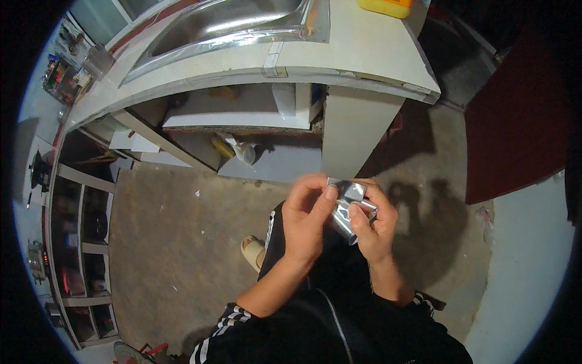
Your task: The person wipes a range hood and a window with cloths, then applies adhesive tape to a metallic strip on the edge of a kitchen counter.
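Note:
A shiny silver foil roll point(343, 220), apparently foil tape, is held in front of my chest between both hands. My left hand point(305, 214) pinches the upper left corner of its loose end point(353, 190) between thumb and finger. On the other side my right hand point(376, 223) grips the roll, its thumb pressed on the front and its fingers behind. The loose end stands up flat above the rolled part. Beyond my hands is a pale countertop point(354, 59) with a steel sink point(227, 22), silvery strips along the sink's near edge.
Under the counter, open shelves point(273, 159) hold a crumpled white bag point(245, 152). A yellow container point(386, 7) stands on the counter's far right. A dark red panel point(518, 123) rises at the right. More open cabinets point(88, 248) line the left; a sandalled foot point(252, 252) is on the floor.

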Demonstrator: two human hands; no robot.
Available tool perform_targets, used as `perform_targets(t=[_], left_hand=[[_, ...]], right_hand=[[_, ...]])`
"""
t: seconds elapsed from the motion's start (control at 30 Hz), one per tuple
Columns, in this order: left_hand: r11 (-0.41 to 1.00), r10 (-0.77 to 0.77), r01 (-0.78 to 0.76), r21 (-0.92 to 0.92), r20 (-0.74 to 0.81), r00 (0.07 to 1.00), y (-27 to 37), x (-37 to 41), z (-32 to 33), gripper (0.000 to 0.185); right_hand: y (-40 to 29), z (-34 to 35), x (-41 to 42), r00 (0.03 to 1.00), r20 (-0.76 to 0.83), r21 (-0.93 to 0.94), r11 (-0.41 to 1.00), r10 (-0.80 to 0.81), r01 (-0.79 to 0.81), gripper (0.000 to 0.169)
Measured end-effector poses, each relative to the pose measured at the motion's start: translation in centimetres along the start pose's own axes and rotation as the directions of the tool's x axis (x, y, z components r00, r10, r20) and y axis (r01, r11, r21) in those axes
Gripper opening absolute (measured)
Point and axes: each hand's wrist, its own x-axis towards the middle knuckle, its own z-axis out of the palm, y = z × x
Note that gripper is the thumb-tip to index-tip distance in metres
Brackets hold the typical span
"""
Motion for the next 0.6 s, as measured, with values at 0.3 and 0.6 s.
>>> perform_targets(t=[0.3, 0.6], left_hand=[[1.0, -0.013, 0.012, -0.028, -0.017, 1.0, 0.2, 0.5, -0.4, 0.014], [0.707, 0.346, -0.404, 0.581, 0.214, 0.914, 2.0, 1.5, -2.1, 0.026]], right_hand=[[-1.3, 0.0, 1.3, 0.977, 0.086, -0.262, 0.941, -0.197, 0.213, 0.032], [-1.9, 0.4, 1.8, 0.96, 0.123, -0.46, 0.842, -0.253, 0.281, 0.031]])
